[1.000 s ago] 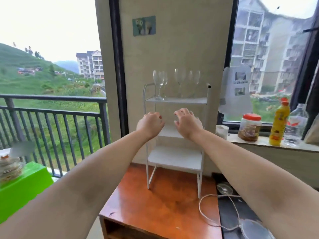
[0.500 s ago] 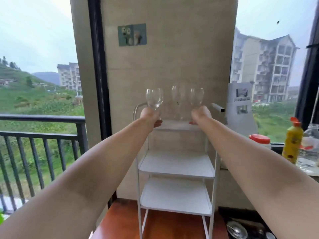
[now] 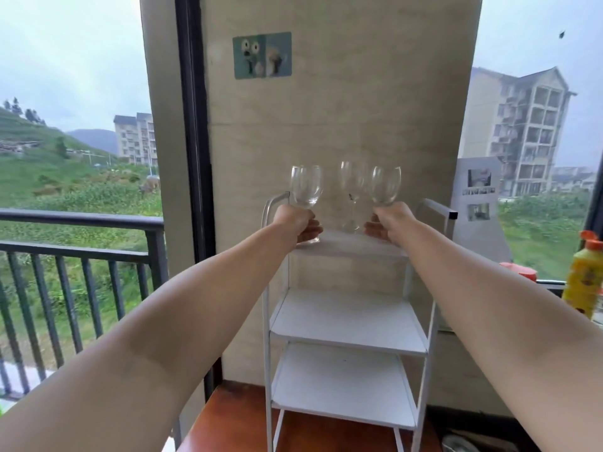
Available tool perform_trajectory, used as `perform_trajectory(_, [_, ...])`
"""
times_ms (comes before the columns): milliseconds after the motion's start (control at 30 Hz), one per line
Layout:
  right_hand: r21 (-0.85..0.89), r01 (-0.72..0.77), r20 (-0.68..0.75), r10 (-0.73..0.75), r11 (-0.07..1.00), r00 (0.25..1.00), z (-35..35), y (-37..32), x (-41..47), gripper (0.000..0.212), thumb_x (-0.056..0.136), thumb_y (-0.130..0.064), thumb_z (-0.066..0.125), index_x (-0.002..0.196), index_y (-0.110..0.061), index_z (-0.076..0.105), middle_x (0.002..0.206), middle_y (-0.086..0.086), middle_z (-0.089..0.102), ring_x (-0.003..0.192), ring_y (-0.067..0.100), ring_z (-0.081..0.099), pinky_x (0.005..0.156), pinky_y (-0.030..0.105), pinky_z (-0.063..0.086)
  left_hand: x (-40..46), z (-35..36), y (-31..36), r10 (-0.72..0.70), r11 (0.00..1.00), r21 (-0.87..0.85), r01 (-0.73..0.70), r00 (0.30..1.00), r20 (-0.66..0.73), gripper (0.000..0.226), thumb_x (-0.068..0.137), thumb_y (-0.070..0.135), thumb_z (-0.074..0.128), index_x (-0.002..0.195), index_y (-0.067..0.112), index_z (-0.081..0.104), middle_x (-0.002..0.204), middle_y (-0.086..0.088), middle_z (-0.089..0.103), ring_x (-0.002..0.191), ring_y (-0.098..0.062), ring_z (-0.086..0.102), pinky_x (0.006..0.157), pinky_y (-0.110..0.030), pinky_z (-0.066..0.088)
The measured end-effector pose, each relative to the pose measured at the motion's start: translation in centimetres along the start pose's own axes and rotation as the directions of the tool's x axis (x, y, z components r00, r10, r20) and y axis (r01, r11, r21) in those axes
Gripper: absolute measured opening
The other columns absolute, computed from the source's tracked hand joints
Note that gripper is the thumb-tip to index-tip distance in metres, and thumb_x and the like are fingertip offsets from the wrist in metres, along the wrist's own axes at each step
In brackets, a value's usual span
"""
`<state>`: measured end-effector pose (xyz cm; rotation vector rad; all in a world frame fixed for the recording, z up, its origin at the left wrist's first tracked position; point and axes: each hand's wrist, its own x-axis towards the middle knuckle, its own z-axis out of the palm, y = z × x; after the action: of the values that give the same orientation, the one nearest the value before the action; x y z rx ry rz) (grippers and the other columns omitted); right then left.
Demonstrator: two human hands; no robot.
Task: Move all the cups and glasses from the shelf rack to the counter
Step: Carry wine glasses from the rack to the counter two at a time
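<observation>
Clear wine glasses on white shelf rack (image 3: 349,318) top tier — our left hand (image 3: 295,220) grips left glass (image 3: 306,185) stem, right hand (image 3: 390,220) grips right glass (image 3: 386,185); third glass (image 3: 351,190) stands between.

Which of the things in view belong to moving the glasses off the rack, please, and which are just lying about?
Job in hand:
left-hand wine glass, gripped by the left hand
right-hand wine glass, gripped by the right hand
middle wine glass, on the top shelf
white shelf rack

Lying about:
yellow bottle
red-lidded jar
wall sticker
</observation>
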<state>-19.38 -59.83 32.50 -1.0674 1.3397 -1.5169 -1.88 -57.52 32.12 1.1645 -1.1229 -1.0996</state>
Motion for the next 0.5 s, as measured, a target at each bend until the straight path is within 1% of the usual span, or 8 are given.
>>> perform_trajectory(67, [-0.035, 0.013, 0.047, -0.011, 0.999, 0.999, -0.2, -0.3, -0.9, 0.009, 0.096, -0.009, 0.046, 0.097, -0.003, 0.053, 0.073, 0.007, 0.049, 0.053, 0.019, 0.057, 0.03, 0.019, 0.046, -0.5, 0.1, 0.1, 0.022, 1.0, -0.006, -0.022, 1.0, -0.013, 0.016, 0.093, -0.002, 0.049, 0.077, 0.003, 0.052, 0.067, -0.009, 0.057, 0.026, -0.006, 0.055, 0.032, -0.014, 0.045])
perform_trajectory(100, [-0.045, 0.018, 0.062, -0.015, 0.999, 0.998, -0.3, -0.5, -1.3, 0.011, 0.096, -0.007, 0.045, 0.09, -0.002, 0.053, 0.072, 0.007, 0.049, 0.051, 0.018, 0.058, 0.031, 0.018, 0.046, -0.7, 0.1, 0.1, 0.034, 0.999, -0.011, -0.034, 0.999, -0.013, 0.017, 0.093, -0.001, 0.049, 0.077, 0.003, 0.052, 0.067, -0.009, 0.058, 0.026, -0.005, 0.054, 0.032, -0.013, 0.044])
perform_trajectory(167, [-0.048, 0.029, 0.09, -0.025, 0.998, 0.996, -0.7, -0.8, -2.2, 0.02, 0.094, -0.004, 0.044, 0.076, -0.003, 0.052, 0.07, 0.008, 0.051, 0.039, 0.014, 0.06, 0.033, 0.018, 0.047, -1.6, 0.3, 0.1, 0.06, 0.998, -0.017, -0.06, 0.998, -0.004, 0.017, 0.093, 0.001, 0.051, 0.077, 0.005, 0.053, 0.068, -0.008, 0.06, 0.027, -0.004, 0.054, 0.032, -0.013, 0.042])
perform_trajectory(200, [-0.043, 0.035, 0.107, -0.03, 0.998, 0.994, -1.0, -1.0, -2.8, 0.022, 0.094, -0.003, 0.044, 0.073, -0.004, 0.051, 0.069, 0.008, 0.052, 0.036, 0.012, 0.059, 0.035, 0.018, 0.048, -2.1, 0.4, 0.0, 0.08, 0.997, -0.024, -0.08, 0.997, 0.002, 0.017, 0.093, 0.002, 0.051, 0.077, 0.006, 0.054, 0.069, -0.007, 0.061, 0.028, -0.003, 0.054, 0.032, -0.013, 0.041])
perform_trajectory(233, [-0.039, 0.042, 0.129, -0.037, 0.998, 0.991, -1.3, -1.3, -3.3, 0.023, 0.094, -0.004, 0.045, 0.072, -0.004, 0.052, 0.069, 0.007, 0.053, 0.037, 0.012, 0.06, 0.036, 0.018, 0.049, -2.6, 0.4, -0.1, 0.104, 0.994, -0.033, -0.104, 0.994, 0.012, 0.017, 0.093, 0.004, 0.052, 0.077, 0.007, 0.056, 0.07, -0.006, 0.063, 0.03, -0.003, 0.054, 0.033, -0.013, 0.041])
perform_trajectory(367, [-0.019, 0.069, 0.208, -0.064, 0.997, 0.976, -2.3, -2.1, -6.2, 0.02, 0.096, -0.012, 0.049, 0.078, -0.009, 0.057, 0.071, 0.003, 0.059, 0.054, 0.012, 0.06, 0.04, 0.018, 0.049, -5.5, 0.5, -0.8, 0.18, 0.98, -0.101, -0.174, 0.982, 0.059, 0.017, 0.094, 0.01, 0.054, 0.079, 0.008, 0.061, 0.075, -0.004, 0.066, 0.036, -0.005, 0.052, 0.037, -0.015, 0.041])
perform_trajectory(433, [0.012, 0.067, 0.23, -0.068, 0.998, 0.971, -2.7, -2.1, -7.8, 0.022, 0.097, -0.016, 0.048, 0.079, -0.01, 0.058, 0.073, 0.002, 0.06, 0.058, 0.012, 0.059, 0.04, 0.017, 0.048, -6.8, 0.4, -1.3, 0.188, 0.977, -0.109, -0.181, 0.98, 0.064, 0.017, 0.095, 0.011, 0.054, 0.08, 0.008, 0.061, 0.075, -0.003, 0.066, 0.038, -0.005, 0.051, 0.038, -0.015, 0.042])
perform_trajectory(500, [0.004, 0.07, 0.236, -0.069, 0.998, 0.969, -3.0, -1.9, -9.5, 0.023, 0.098, -0.017, 0.048, 0.078, -0.011, 0.058, 0.073, 0.001, 0.06, 0.059, 0.012, 0.059, 0.039, 0.016, 0.048, -8.1, 0.4, -1.8, 0.185, 0.978, -0.115, -0.177, 0.98, 0.071, 0.016, 0.095, 0.011, 0.054, 0.081, 0.008, 0.061, 0.077, -0.004, 0.067, 0.041, -0.006, 0.051, 0.039, -0.015, 0.042])
